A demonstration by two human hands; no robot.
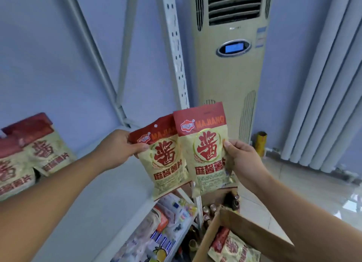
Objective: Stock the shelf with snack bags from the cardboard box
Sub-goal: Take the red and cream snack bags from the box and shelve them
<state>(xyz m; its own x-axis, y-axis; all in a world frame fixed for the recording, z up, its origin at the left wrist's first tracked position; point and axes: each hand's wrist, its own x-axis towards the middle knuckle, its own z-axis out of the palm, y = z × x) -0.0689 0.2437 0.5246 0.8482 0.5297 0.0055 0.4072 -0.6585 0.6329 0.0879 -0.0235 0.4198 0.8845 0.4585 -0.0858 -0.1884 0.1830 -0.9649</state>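
My left hand (121, 148) grips one cream-and-red snack bag (166, 160) by its left edge, upright above the white shelf's (109, 183) right end. My right hand (242, 162) holds a second identical snack bag (207, 152) by its right edge; this bag overlaps the first one's right side. Several of the same bags (29, 156) lean against the back at the shelf's left. The open cardboard box (252, 232) sits low at the right, with more bags (233, 248) inside.
A slotted shelf upright (176, 52) rises behind the bags. A beige floor-standing air conditioner (233, 66) is behind it, a white radiator (329, 97) at the right. A lower shelf (162, 228) holds mixed packets; bottles (207, 212) stand on the floor beside the box.
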